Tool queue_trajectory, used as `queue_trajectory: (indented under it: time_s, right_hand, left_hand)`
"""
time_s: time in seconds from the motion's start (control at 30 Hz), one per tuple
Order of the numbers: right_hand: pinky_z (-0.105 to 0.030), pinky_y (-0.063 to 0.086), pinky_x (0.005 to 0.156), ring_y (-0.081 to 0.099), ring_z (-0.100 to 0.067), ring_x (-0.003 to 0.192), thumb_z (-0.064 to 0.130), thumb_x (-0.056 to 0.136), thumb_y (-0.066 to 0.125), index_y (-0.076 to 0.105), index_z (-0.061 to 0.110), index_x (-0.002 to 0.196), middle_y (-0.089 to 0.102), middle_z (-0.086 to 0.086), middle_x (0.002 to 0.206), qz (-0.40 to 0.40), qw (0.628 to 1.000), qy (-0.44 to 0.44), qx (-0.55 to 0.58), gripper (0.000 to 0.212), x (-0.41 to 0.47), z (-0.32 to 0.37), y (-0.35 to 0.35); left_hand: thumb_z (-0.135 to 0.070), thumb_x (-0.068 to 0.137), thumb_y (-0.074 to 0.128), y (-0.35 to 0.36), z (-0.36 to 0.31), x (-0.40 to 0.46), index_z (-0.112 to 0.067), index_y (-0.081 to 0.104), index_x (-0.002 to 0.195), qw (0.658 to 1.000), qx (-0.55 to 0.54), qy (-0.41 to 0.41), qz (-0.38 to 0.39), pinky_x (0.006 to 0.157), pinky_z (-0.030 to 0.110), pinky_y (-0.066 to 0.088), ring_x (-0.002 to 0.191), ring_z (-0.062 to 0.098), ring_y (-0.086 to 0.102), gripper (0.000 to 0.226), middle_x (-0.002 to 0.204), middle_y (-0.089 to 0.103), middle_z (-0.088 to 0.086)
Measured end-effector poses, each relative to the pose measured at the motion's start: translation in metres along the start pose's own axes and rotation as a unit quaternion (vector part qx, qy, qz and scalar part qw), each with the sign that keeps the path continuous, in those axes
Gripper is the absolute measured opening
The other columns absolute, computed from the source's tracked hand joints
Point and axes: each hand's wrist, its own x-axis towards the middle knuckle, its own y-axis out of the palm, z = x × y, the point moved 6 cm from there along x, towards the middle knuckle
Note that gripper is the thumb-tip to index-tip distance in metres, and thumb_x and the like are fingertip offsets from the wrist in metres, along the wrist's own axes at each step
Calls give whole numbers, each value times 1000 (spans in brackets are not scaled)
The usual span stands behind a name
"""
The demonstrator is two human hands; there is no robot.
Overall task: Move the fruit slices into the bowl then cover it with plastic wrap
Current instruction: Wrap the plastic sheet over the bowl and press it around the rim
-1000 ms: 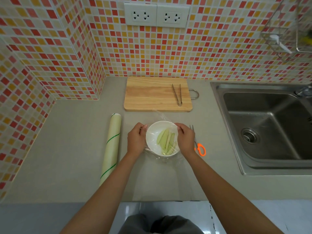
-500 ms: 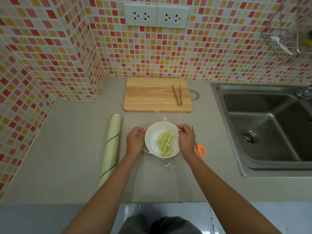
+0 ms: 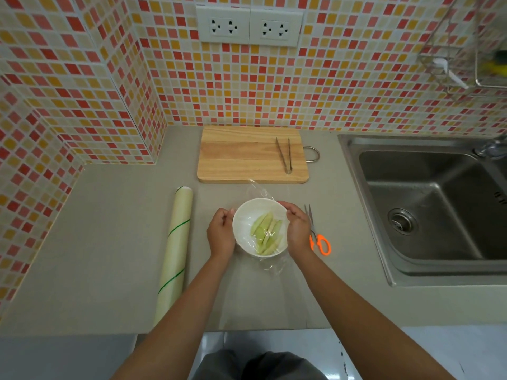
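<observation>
A white bowl (image 3: 245,215) stands on the grey counter and holds several pale green fruit slices (image 3: 267,233). A sheet of clear plastic wrap (image 3: 258,191) lies over the bowl, with loose film sticking out behind it and in front of it. My left hand (image 3: 221,233) cups the bowl's left side, fingers curled against the wrap. My right hand (image 3: 295,229) curls round the right rim and presses the wrap down there.
The wrap roll (image 3: 175,249) lies left of the bowl. Orange-handled scissors (image 3: 318,237) lie just right of my right hand. Behind stand a wooden cutting board (image 3: 247,154) with metal tongs (image 3: 285,157). A steel sink (image 3: 428,204) is at the right.
Both hands slid a little along the bowl's sides, pressing the wrap down. The film now sits closer over the rim; the bowl has stayed in place.
</observation>
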Motion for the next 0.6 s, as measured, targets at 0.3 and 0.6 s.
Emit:
queue_trajectory:
  time_s: [0.3,0.6]
  right_hand:
    - [-31,49,80,58,-25,95,-12,87,31,64,-6,105,64,-14,101,1,1000,5,-6,39,0,2,1]
    - [-32,49,90,60,-26,104,-11,88,34,65,-3,110,65,-21,115,9,999,13,-30,39,6,1,-2]
  left_hand:
    - [2,86,57,3,-1,5,-10,55,95,999,-20,-25,7,68,11,44,85,17,55,15,101,59,7]
    - [12,79,53,-8,-2,9,-8,61,98,999,35,20,-20,77,28,52,81,20,61,29,90,65,5]
